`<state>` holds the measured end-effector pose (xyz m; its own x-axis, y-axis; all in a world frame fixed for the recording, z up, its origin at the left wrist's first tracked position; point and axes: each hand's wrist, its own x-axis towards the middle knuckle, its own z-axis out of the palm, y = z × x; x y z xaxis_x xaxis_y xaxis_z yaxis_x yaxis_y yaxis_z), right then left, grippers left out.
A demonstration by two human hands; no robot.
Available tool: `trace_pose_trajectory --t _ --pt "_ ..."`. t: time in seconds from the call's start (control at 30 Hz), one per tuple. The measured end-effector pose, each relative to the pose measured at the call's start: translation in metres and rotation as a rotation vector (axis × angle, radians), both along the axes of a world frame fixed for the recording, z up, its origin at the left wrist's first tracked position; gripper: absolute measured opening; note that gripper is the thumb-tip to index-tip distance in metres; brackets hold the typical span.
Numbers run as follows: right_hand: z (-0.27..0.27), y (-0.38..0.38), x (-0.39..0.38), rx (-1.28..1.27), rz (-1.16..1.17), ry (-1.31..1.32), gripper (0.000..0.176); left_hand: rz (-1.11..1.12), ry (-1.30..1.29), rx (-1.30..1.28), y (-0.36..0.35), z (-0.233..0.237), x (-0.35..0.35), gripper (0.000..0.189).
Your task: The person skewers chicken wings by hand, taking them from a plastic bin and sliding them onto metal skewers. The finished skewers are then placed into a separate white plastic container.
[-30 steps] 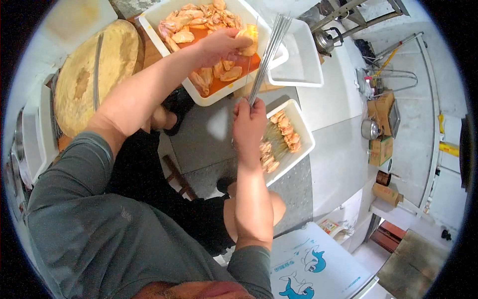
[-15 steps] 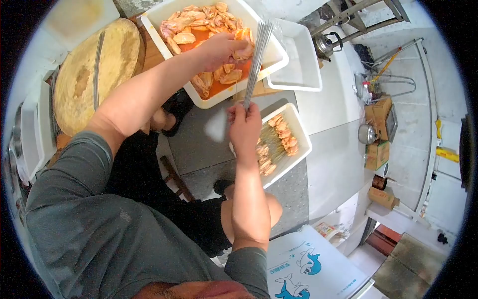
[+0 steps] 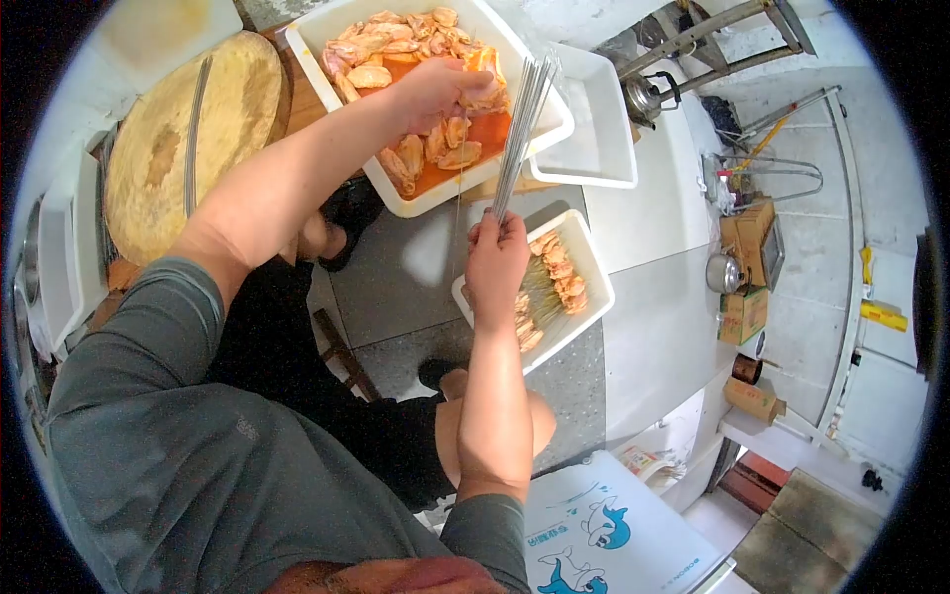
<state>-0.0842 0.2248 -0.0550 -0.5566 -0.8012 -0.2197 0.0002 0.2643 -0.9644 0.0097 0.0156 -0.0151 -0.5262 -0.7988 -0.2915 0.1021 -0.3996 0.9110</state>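
My left hand is over the large white tub, its fingers closed on a raw chicken wing. A thin skewer seems to run down from that wing toward me. More marinated chicken wings lie in reddish sauce in the tub. My right hand grips a bundle of thin metal skewers by the lower end, their tips fanning upward beside the tub. Below this hand, a smaller white tray holds skewered chicken pieces in two groups.
An empty-looking white tub stands right of the large one. A round wooden chopping board with a metal strip across it is at left. Kettles, cardboard boxes and a white chest lid with dolphin pictures are on the right.
My left hand has shifted slightly left and up, with the wing lower in the tub's view. The thin skewer now shows apart from my right hand. The skewer bundle has tilted slightly right.
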Motion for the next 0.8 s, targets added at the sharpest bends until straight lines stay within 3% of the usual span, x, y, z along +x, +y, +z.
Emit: trace_pose_trajectory --t 0.37,0.7,0.8 --pt "-0.003 0.001 0.003 0.033 0.067 0.158 0.018 0.009 0.112 -0.051 -0.012 -0.024 -0.007 0.022" --pt "0.006 0.000 0.005 -0.015 0.035 -0.224 0.010 0.008 0.131 -0.013 -0.014 -0.025 -0.005 0.016" --pt "0.012 0.000 0.004 0.006 0.041 -0.299 0.010 0.004 -0.052 -0.075 0.005 0.017 0.003 0.016"
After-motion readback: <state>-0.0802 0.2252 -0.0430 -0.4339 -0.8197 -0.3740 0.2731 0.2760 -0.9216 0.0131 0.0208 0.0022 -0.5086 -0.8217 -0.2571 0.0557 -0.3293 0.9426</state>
